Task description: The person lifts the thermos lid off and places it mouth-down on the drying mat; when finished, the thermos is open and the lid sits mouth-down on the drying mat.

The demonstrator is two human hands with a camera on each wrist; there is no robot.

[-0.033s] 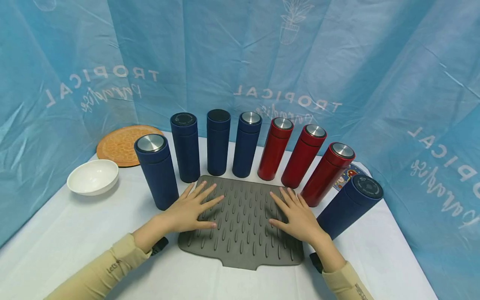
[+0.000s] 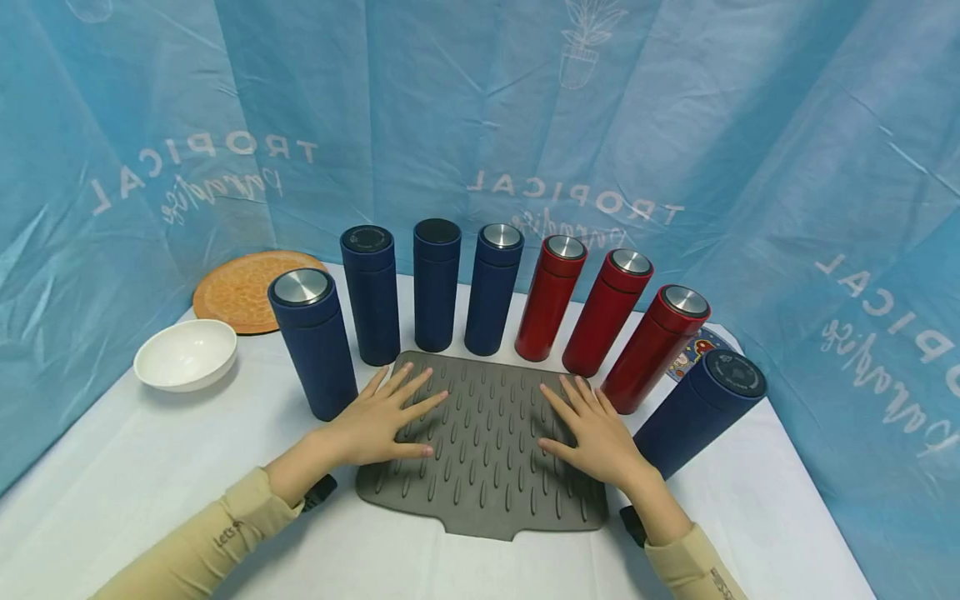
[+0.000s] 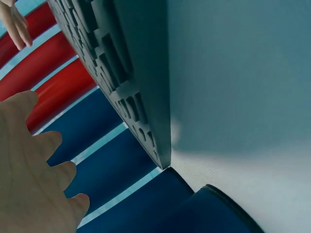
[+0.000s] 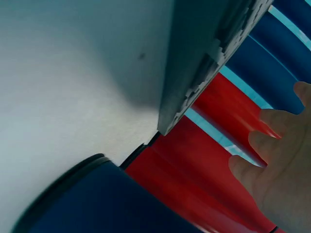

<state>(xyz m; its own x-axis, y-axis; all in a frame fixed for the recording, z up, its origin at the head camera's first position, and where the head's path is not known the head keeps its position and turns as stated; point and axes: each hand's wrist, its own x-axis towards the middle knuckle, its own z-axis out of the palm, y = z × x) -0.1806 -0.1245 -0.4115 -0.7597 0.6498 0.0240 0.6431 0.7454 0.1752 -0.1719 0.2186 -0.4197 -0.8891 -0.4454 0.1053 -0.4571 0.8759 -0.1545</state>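
Note:
A grey ridged mat (image 2: 487, 450) lies on the table with a tab at its near edge. Over its left part my left hand (image 2: 382, 425) is held palm down with fingers spread, holding nothing. My right hand (image 2: 592, 429) spreads its fingers likewise over the right part, also without an object. Upright flasks arc around the mat's sides and far edge. A blue flask with a silver lid top (image 2: 315, 350) stands nearest my left hand. Three red flasks stand at the far right, one (image 2: 652, 354) close to my right fingertips. Beyond my right wrist is a blue flask with a black lid top (image 2: 697, 412).
A white bowl (image 2: 187, 354) sits at the left, in front of a round orange-brown board (image 2: 240, 292). Part of a patterned colourful item (image 2: 697, 350) shows behind the right flasks. A blue printed curtain (image 2: 450, 108) encloses the white table (image 2: 262, 533).

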